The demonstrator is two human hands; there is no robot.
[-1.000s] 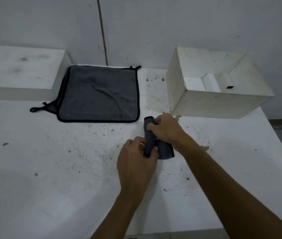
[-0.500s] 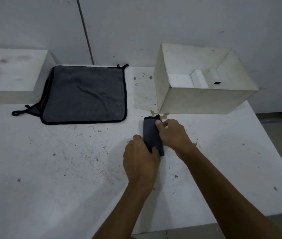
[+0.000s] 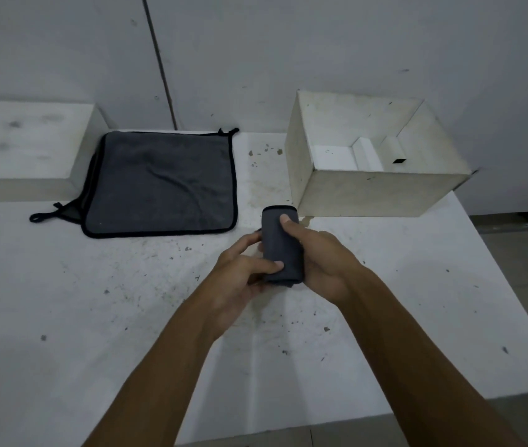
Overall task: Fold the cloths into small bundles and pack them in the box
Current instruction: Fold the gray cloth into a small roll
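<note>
A dark grey cloth folded into a small bundle (image 3: 280,245) is held above the table between both hands. My left hand (image 3: 240,275) grips its lower left side, thumb across the front. My right hand (image 3: 317,259) wraps the right side, thumb pressed on the upper part. A stack of flat grey cloths with black trim (image 3: 162,185) lies spread out at the back left. The open white box (image 3: 366,195) stands at the back right, just beyond the bundle, with white inserts on its floor.
The white table (image 3: 95,301) is speckled with dirt; its right edge runs diagonally by the box and its front edge is near me. A white block (image 3: 20,146) sits at the back left beside the flat cloths. A grey wall stands behind.
The rolling on the table has ended; both hands now hold the finished bundle lifted off the surface, palms turned up around it.
</note>
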